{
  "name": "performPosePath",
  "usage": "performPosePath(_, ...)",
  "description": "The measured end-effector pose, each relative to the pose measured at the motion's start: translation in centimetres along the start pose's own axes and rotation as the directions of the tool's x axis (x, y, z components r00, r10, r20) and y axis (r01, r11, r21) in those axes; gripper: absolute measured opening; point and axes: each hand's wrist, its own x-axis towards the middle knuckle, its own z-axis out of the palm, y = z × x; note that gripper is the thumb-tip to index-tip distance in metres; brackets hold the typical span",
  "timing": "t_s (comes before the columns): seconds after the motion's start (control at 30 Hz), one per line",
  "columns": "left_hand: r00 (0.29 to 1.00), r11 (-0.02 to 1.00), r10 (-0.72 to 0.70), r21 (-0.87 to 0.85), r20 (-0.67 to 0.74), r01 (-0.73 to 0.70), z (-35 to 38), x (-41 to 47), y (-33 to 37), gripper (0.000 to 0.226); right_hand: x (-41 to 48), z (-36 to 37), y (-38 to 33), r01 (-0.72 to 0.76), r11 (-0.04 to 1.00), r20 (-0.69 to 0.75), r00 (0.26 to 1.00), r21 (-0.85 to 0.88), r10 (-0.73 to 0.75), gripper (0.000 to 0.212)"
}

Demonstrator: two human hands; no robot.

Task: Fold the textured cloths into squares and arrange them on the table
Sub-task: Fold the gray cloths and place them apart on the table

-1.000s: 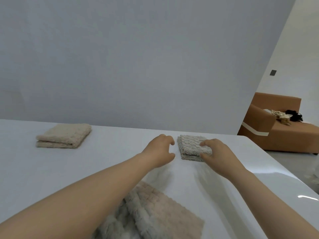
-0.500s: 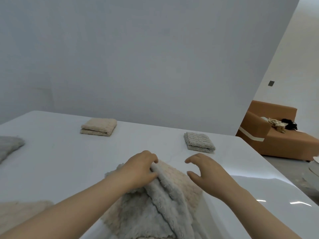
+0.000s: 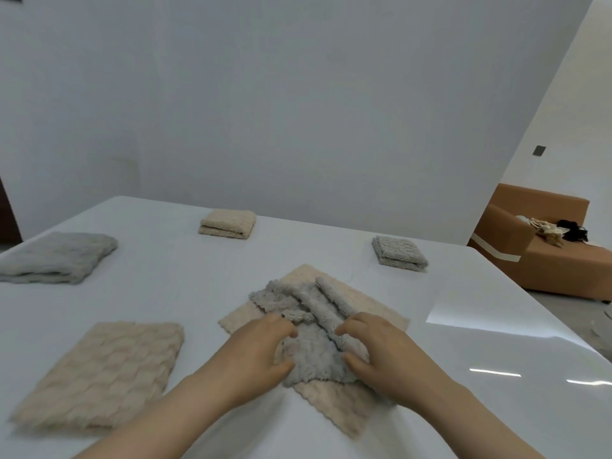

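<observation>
On the white table (image 3: 172, 293), head view (the only one we get): both hands are now down on the crumpled grey cloth (image 3: 309, 301), right in front of the person. A second ago they were way out at the far right, just leaving the folded grey square (image 3: 399, 253). So that one's done and parked near the far right corner.

Half a second ago only the left hand (image 3: 261, 352) had grabbed the crumpled one, while the right hovered with its fingers spread. Now the right hand (image 3: 381, 356) has landed too. Its fingers curl over the top of the fabric and the thumb is tucked in on the near side, pinching a bunch of it. Same deal on the left: fingers bent over the cloth, thumb pressed in from the near side, gripping.

The grey cloth is bunched into ridges and sits on top of a beige cloth (image 3: 334, 409), which lies flat and corner-on to the person.

What it means, imo: the next cloth has just been started. The folded beige square (image 3: 228, 223) sits at the far edge, well apart from the grey square. My guess is the crumpled one needs pulling off the beige one and spreading flat before any fold. Also waiting are a loose grey cloth (image 3: 59, 256) at the left, which doesn't look square yet, and a flat beige cloth (image 3: 106, 369) at near left.
</observation>
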Motion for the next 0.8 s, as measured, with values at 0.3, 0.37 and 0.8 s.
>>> performPosePath(0.3,0.998,0.996,-0.059,-0.065,0.027,0.061,1.5,-5.8,-0.8,0.04,-2.8,1.6,-1.9,0.007,0.999,0.053,0.999,-0.049,-0.005,0.035)
performPosePath(0.37,0.997,0.995,-0.069,-0.065,0.026,0.071,1.5,-6.1,-0.7,0.041,-2.9,2.1,-2.1,-0.008,0.998,0.069,0.998,-0.056,0.011,0.035)
performPosePath(0.8,0.995,0.995,-0.098,-0.026,0.031,0.098,1.5,-6.7,-0.9,0.041,0.0,5.4,-2.3,-0.051,0.982,0.089,0.994,-0.183,0.068,0.021)
